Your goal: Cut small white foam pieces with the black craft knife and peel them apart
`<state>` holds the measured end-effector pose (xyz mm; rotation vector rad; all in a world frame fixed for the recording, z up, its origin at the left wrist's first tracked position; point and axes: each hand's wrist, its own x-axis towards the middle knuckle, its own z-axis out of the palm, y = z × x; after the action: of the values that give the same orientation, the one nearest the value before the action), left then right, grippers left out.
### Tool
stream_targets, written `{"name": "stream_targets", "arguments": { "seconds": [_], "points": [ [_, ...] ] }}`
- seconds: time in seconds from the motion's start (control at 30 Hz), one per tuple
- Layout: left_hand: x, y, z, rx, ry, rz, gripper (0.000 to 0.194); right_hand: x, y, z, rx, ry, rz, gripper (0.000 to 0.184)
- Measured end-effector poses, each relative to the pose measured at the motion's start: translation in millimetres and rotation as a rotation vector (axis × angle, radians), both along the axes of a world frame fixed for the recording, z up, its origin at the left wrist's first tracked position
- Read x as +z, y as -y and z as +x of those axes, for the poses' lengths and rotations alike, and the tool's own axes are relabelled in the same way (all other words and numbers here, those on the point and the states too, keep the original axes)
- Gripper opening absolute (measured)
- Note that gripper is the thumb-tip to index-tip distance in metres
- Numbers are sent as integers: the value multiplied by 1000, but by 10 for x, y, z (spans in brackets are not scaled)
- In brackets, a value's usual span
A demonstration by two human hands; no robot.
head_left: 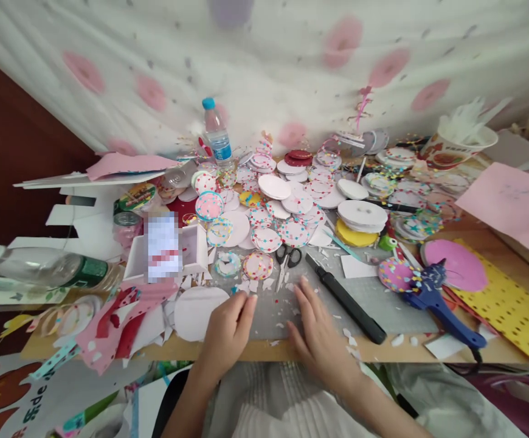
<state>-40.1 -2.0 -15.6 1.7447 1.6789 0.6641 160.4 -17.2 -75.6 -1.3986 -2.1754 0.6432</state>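
Note:
My left hand (228, 331) lies flat on the grey cutting mat (374, 301) near the table's front edge, fingers stretched out and holding nothing, right beside a plain white paper disc (196, 311). My right hand (314, 331) rests flat on the same mat a little to the right, fingers extended, empty. Just beyond my fingertips lie small scissors (287, 258) with black handles and a decorated disc (258, 265). A black utility knife (346, 299) lies diagonally just right of my right hand.
Many decorated and plain paper discs (292, 207) cover the table's middle and back. A blue glue gun (438, 298) lies at right, with yellow perforated sheet (511, 310) and pink paper (515, 207). Water bottles stand at back (216, 134) and lie at left (41, 267). A white box (173, 249) sits left.

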Motion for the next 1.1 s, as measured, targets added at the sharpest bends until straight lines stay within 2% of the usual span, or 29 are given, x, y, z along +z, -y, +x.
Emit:
{"name": "stream_targets", "arguments": {
  "seconds": [0.1,0.17,0.2,0.27,0.33,0.4,0.47,0.57,0.7,0.8,0.93,1.1],
  "points": [
    [16,193,-131,77,47,31,36,84,-22,-74,93,-74,-3,57],
    [-11,337,-180,118,75,38,37,126,-51,27,77,-96,36,51],
    [-34,405,-192,131,93,39,37,126,-67,119,17,-94,70,47],
    [-89,522,-191,147,136,39,38,80,-100,354,-198,-83,119,39],
    [-134,604,-161,148,171,33,38,-2,-128,596,-396,-104,74,41],
    [-152,655,-109,132,190,34,38,-71,-141,784,-446,-138,33,36],
    [-138,688,-48,92,194,42,38,-86,-129,893,-445,-194,-14,31],
    [-92,741,28,23,174,59,37,13,-59,925,-431,-334,-134,32],
    [-68,847,56,-27,160,60,37,241,68,813,-364,-590,-388,40],
    [-90,930,31,-18,174,47,37,346,105,704,-347,-748,-516,41],
    [-142,991,-10,32,193,42,37,367,95,651,-356,-859,-598,40],
    [-188,987,-1,37,190,25,38,358,101,698,-385,-879,-630,34]
  ]
}}
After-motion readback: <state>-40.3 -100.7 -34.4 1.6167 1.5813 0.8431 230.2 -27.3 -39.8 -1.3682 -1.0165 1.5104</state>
